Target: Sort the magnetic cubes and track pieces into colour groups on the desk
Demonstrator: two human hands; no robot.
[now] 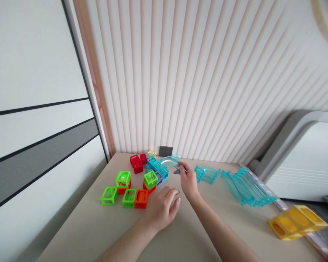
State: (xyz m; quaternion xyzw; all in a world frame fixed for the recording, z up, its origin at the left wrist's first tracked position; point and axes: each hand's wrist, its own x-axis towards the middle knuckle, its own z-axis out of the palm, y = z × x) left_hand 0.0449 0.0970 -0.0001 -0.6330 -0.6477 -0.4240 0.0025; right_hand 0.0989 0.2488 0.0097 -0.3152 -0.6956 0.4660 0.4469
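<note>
My right hand pinches the near end of a curved, see-through light-blue track piece. The track arches left toward a group of blue cube blocks; whether it touches them I cannot tell. Lower down, my left hand hovers over or rests on the table with thumb and fingers apart, holding nothing. Just left of it are an orange block and a green block, side by side. Another green block sits on top of an orange one behind the left hand.
Red blocks lie at the back left. More curved track pieces and a stack of long blue tracks lie to the right. Yellow blocks stand at the table's right edge. A ribbed wall with a black socket closes the back.
</note>
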